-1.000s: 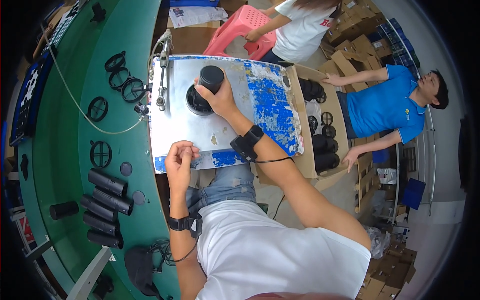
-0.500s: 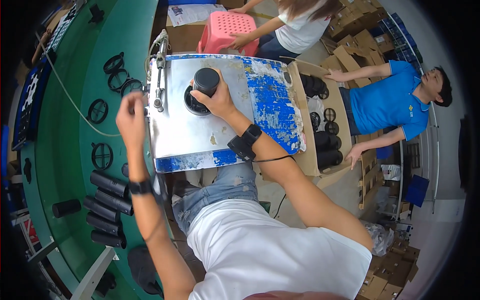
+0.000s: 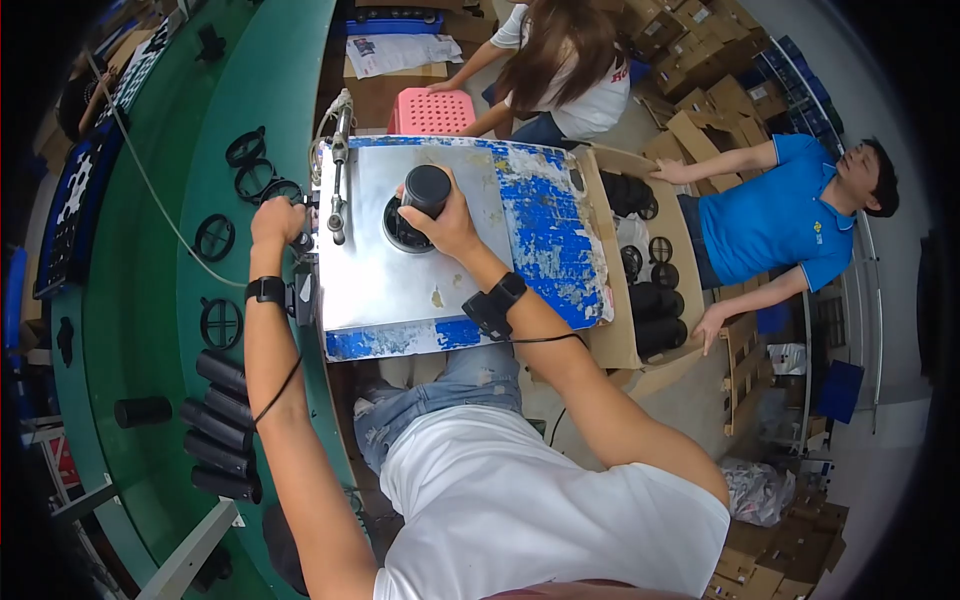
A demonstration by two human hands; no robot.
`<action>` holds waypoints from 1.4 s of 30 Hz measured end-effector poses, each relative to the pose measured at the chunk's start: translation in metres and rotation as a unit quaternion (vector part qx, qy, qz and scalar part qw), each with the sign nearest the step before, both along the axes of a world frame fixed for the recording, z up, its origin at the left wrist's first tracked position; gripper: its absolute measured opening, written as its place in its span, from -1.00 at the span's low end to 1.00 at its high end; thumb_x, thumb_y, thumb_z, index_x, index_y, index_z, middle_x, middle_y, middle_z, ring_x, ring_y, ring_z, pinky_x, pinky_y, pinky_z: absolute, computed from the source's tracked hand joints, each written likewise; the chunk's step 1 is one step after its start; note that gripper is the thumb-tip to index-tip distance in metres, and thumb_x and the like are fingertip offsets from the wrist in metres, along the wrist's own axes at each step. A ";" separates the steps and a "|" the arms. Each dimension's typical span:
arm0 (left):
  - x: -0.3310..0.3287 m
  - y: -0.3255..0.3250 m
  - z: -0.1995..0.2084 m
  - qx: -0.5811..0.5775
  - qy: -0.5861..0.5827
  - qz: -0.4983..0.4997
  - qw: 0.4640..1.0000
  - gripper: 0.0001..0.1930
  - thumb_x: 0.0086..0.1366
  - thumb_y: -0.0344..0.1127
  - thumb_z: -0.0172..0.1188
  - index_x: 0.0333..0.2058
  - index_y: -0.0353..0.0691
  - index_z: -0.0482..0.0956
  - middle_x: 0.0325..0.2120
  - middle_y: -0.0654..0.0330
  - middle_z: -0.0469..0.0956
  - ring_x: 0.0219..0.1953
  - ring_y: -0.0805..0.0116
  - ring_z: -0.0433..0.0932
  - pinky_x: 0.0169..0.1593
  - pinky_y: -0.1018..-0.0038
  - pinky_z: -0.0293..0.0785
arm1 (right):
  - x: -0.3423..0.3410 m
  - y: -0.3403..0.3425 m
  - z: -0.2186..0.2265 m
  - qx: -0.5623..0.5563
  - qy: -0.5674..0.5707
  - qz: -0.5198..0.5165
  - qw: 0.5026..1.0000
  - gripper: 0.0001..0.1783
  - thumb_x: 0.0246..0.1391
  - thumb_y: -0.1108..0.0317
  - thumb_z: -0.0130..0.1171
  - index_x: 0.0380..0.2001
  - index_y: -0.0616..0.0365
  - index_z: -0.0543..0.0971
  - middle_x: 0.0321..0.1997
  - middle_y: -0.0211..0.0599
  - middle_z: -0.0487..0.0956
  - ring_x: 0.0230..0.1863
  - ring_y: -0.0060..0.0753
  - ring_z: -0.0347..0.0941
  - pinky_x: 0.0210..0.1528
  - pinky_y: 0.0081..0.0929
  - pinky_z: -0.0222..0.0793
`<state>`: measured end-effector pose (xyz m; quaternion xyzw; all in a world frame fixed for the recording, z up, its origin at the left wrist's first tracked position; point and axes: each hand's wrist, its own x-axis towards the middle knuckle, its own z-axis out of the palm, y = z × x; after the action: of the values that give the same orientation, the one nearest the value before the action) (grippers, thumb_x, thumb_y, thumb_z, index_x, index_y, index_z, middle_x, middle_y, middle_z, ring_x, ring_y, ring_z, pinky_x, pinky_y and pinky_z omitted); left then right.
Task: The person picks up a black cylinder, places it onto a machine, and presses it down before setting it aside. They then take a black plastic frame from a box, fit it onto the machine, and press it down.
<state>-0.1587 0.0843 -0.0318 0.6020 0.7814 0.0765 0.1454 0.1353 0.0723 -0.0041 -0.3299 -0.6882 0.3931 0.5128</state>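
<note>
My right hand [image 3: 447,224] is wrapped round a black cylinder [image 3: 428,188] with a flat dark end facing up. The cylinder stands over a round black fixture [image 3: 397,228] set in the bare metal plate [image 3: 385,295] of the worktable. My left hand [image 3: 277,220] is closed at the table's left edge, beside metal fittings [image 3: 305,240]; whatever its fingers grip is hidden. Just beyond that hand lies a black ring with cross-spokes [image 3: 284,190].
A pneumatic cylinder [image 3: 339,175] is mounted on the plate's left side. More black rings [image 3: 215,238] and black tubes [image 3: 218,425] lie on the green bench [image 3: 275,90]. A carton [image 3: 625,345] of black parts adjoins the table's right. Two people stand nearby, one by a pink stool [image 3: 432,110].
My left hand has come from a blurred, raised position to close at the table's left edge. My right hand keeps its grip on the cylinder. The other person has lowered the pink stool.
</note>
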 end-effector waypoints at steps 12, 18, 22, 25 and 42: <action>0.037 -0.153 0.136 0.552 -0.311 0.037 0.773 -0.78 0.27 -0.34 0.10 -0.18 -0.34 0.55 -0.21 0.06 0.57 -0.14 0.22 0.51 0.00 0.36 0.39 | 0.026 -0.054 0.226 0.356 -0.018 -0.052 0.933 -0.34 -0.07 -0.08 0.34 -0.13 0.28 0.45 -0.03 -0.09 0.45 -0.04 -0.21 0.41 0.03 -0.25 0.32; 0.121 -0.252 0.132 0.436 -0.254 -0.111 0.856 -0.28 -0.08 -0.10 0.42 0.03 -0.38 0.42 -0.11 -0.11 0.52 -0.06 -0.11 0.51 0.09 0.16 0.37 | -0.042 -0.142 0.146 0.120 -0.046 0.322 0.938 -0.14 -0.19 -0.16 0.40 0.05 0.23 0.39 0.24 0.04 0.30 0.24 -0.02 0.26 0.25 -0.21 0.16; 0.035 -0.261 0.137 0.433 -0.295 0.080 0.848 -0.41 -0.01 -0.28 0.42 -0.02 -0.36 0.37 -0.24 0.05 0.57 -0.20 0.25 0.58 -0.11 0.36 0.50 | -0.040 -0.160 0.112 0.074 -0.105 0.279 0.952 -0.07 -0.05 -0.19 0.22 0.21 0.28 0.27 0.28 -0.01 0.28 0.30 -0.13 0.19 0.29 -0.22 0.07; -0.095 -0.241 0.130 0.509 -0.311 0.197 0.778 -0.45 0.03 -0.24 0.44 -0.08 -0.33 0.39 -0.26 0.18 0.54 -0.25 0.39 0.52 -0.11 0.42 0.48 | -0.011 -0.170 0.086 -0.077 -0.148 0.308 0.936 -0.29 0.00 0.06 0.22 0.15 0.27 0.35 0.20 -0.11 0.38 0.24 -0.23 0.27 0.24 -0.28 0.14; -0.380 -0.140 -0.053 0.125 -0.009 0.269 0.955 -0.28 0.22 0.31 0.02 -0.35 -0.43 0.61 -0.39 -0.10 0.62 -0.29 0.02 0.60 -0.16 0.18 0.44 | 0.168 -0.191 -0.004 -0.339 -0.274 0.001 0.900 -0.72 0.17 0.41 0.14 -0.06 0.25 0.49 -0.15 -0.29 0.59 -0.08 -0.50 0.52 -0.02 -0.52 0.40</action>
<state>-0.5389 -0.0559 -0.0848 0.3824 0.8971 0.2155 0.0505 0.3035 -0.1189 -0.0083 -0.5782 -0.6268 0.4970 0.1606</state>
